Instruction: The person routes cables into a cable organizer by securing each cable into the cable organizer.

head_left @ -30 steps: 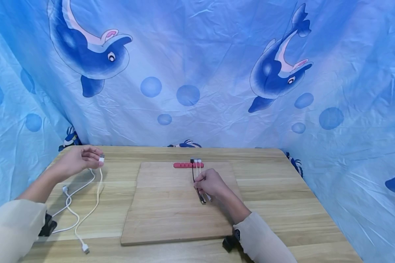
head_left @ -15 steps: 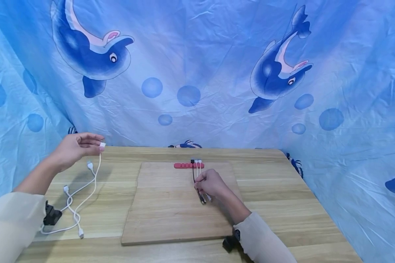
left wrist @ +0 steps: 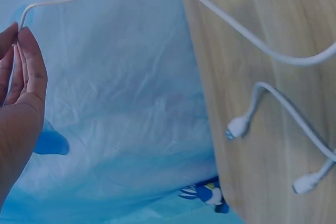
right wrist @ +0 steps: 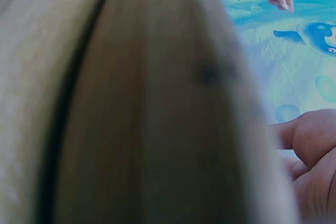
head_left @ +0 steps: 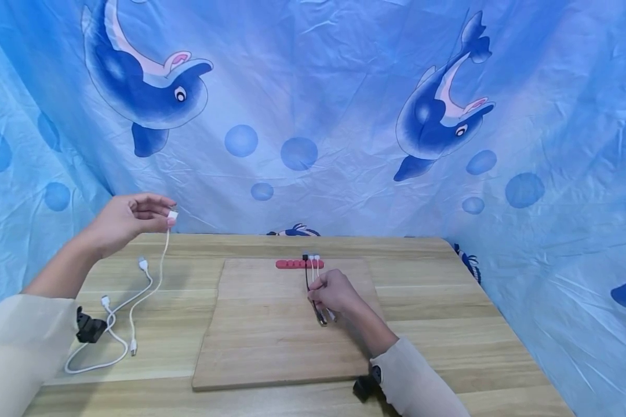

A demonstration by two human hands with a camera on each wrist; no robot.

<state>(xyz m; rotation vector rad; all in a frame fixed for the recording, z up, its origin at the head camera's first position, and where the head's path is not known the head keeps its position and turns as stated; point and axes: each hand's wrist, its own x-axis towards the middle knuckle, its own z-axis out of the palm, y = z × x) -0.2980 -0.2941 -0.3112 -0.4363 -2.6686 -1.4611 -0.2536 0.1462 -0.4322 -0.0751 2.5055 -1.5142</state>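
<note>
My left hand (head_left: 127,225) is raised above the table's far left side and pinches a white USB cable by its plug (head_left: 173,215). That cable (head_left: 161,272) hangs down in a curve, its other connector (head_left: 133,347) low near the tabletop. A second white cable (head_left: 100,365) lies looped on the table below. My right hand (head_left: 336,289), over the wooden board, pinches a short black cable (head_left: 306,275); white cables (head_left: 317,267) run beside it, partly hidden by the fingers. The upper ends of these cables sit in a red cable holder (head_left: 290,264) at the board's back edge.
The wooden board (head_left: 255,347) lies mid-table on a wood-grain table (head_left: 448,336). A blue dolphin-print curtain (head_left: 334,87) hangs behind and at both sides. Black wrist cameras, such as the right one (head_left: 364,387), sit at the sleeves.
My left hand has risen and shifted slightly right with the white cable, drawing its lower connector up and away from the near table edge. The right hand has stayed in place.
</note>
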